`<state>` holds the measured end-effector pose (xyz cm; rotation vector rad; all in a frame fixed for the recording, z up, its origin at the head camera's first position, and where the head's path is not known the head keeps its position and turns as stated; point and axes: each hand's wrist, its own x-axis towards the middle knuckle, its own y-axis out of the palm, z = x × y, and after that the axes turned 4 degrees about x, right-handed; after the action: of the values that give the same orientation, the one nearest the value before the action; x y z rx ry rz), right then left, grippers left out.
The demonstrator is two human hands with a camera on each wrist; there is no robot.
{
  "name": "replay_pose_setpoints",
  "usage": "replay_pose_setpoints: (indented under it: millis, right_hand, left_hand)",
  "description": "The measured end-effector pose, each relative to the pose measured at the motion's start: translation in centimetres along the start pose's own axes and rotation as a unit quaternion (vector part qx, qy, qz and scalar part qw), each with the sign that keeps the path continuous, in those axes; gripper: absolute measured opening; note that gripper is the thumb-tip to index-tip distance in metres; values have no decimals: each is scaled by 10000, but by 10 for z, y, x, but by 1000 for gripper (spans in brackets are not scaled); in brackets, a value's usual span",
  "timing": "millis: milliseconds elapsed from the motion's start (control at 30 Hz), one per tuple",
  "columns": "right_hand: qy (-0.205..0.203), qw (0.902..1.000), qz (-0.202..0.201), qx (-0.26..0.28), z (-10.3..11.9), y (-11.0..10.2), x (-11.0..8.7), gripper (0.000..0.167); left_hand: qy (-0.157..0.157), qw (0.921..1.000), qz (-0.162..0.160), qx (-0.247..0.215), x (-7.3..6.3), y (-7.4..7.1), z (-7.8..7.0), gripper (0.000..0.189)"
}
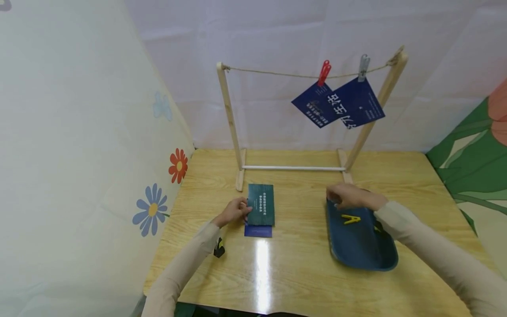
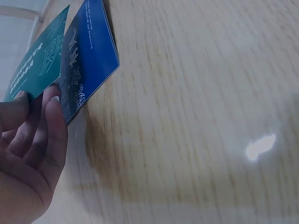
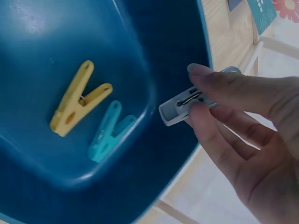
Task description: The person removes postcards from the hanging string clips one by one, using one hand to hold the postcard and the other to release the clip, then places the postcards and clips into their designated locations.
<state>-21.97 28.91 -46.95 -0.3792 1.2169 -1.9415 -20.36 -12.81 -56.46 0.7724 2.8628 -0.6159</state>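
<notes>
We see a wood-grain worktop below everything, and toward its back a wooden frame with a cord strung between its two posts. On the right lies a blue tray. Two dark blue cards hang tilted from the cord, overlapping in our head view. Left of the tray, a green card lies over a blue card, whose near edge shows beyond it.

The left hand has the green card's left edge pinched, thumb above and fingers below, almost closed. The right hand is at the tray's far left corner; its thumb and forefinger pinch a grey peg, with little gap between them.

Smallest, we find a red peg and another grey peg clipping the hanging cards, while a yellow peg and a turquoise peg lie in the tray.
</notes>
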Motion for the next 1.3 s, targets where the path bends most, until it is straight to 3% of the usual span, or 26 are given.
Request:
replay_pose_setpoints:
  millis: [133,333,700,1033,1300]
  right_hand:
    - [-179,9997,6,147,-3,8,-8,28]
    - [70,9990,240,366,-4,18,-19,31]
    - [358,9974,286,550,-10,38,-33,32]
    - [374,9986,246,295,-12,50,-41,38]
    - [781,9967,231,38,-11,53,-47,34]
  left_hand:
    - [-102,9999,38,-27,-1,2,5,13]
    - [-143,9995,200,-215,-5,-1,11,13]
    - [-179,9970,714,-230,-12,-2,18,13]
    - [-283,9966,714,-297,-16,-4,23,17]
    - [-230,9970,533,-515,-23,-4,19,27]
